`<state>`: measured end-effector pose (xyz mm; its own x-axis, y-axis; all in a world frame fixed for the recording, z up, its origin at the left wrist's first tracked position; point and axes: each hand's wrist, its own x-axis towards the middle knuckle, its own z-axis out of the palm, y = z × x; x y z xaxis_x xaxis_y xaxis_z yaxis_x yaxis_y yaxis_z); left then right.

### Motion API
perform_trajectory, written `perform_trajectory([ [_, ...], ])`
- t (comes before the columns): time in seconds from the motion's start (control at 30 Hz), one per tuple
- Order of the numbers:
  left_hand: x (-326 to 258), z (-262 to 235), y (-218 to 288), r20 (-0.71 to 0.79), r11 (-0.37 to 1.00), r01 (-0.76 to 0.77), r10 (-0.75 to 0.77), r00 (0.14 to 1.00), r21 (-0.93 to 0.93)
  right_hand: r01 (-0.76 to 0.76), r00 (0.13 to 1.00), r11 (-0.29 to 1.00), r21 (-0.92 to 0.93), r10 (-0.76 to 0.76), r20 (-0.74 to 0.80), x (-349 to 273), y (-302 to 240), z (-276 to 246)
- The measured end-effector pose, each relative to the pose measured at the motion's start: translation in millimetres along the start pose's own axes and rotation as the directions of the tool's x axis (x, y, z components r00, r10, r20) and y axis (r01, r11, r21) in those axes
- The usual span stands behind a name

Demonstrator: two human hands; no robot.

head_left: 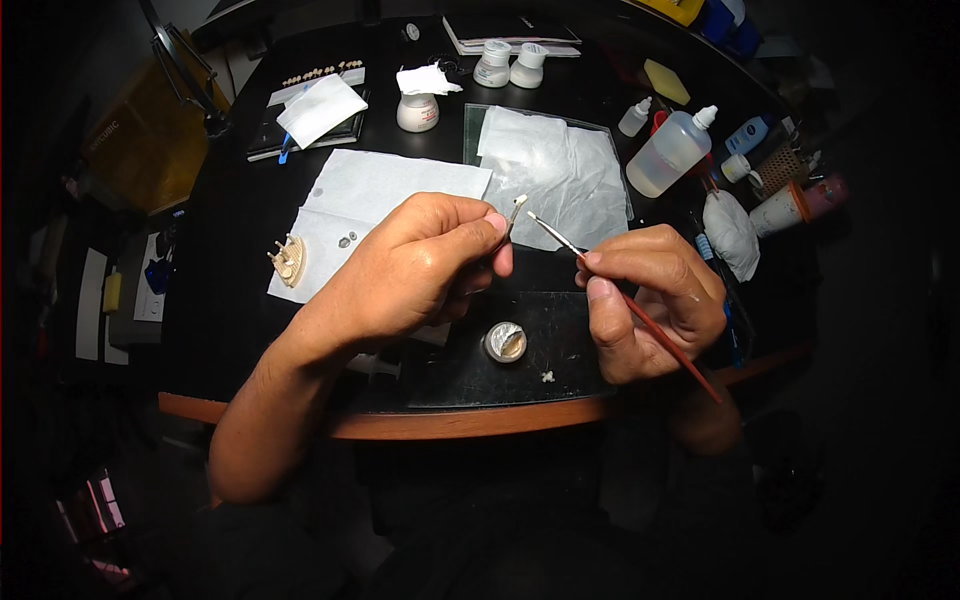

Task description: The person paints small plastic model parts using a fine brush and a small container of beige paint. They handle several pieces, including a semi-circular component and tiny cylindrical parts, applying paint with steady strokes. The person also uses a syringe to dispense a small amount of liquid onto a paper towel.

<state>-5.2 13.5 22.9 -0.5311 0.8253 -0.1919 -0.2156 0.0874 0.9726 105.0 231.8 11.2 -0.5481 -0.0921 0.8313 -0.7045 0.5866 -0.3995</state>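
My left hand (425,255) is closed on a thin curved metal holder (514,216), probably forceps, though most of it is hidden in the fist. At its tip sits a small whitish piece that looks like a tooth crown (520,200). Between thumb and fingers of my right hand (655,300) is a fine brush (655,328) with a red-brown handle and metal ferrule. Its pale tip points at the crown, a small gap apart. Below the hands stands a small open jar (489,346) with peeled foil and beige contents. A tiny white scrap (547,377) lies near it.
A beige dental model (288,262) stands on white paper (385,175) at left. Damp-looking tissue (555,165) covers a glass plate. Farther back are lidded jars (492,65) and a tooth shade row (322,74). A large squeeze bottle (668,155) stands at right.
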Motion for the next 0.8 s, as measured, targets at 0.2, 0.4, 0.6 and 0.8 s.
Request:
perform_trajectory([
  [0.2, 0.6, -4.2, 2.3, 0.046, 1.000, -0.008, 0.007, 0.999, 0.013, -0.003, 1.000, 1.000, 0.004, 0.003, -0.027, 1.4, 0.2, 0.5],
  [0.4, 1.9, -5.4, -0.5, 0.115, 0.986, 0.057, -0.039, 0.993, -0.155, 0.034, 0.999, 0.995, 0.096, -0.034, -0.002, -1.0, -2.7, -6.5],
  [0.6, 5.9, -21.7, -7.1, 0.527, 0.744, 0.280, 0.112, 0.842, -0.607, 0.099, 0.995, 0.990, 0.097, -0.100, 0.006, 0.0, -0.6, 1.0],
  [0.8, 11.5, -21.1, -10.5, 0.534, 0.763, 0.249, 0.146, 0.833, -0.596, 0.114, 0.993, 0.987, 0.115, -0.116, 0.011, -0.2, -0.5, 2.3],
])
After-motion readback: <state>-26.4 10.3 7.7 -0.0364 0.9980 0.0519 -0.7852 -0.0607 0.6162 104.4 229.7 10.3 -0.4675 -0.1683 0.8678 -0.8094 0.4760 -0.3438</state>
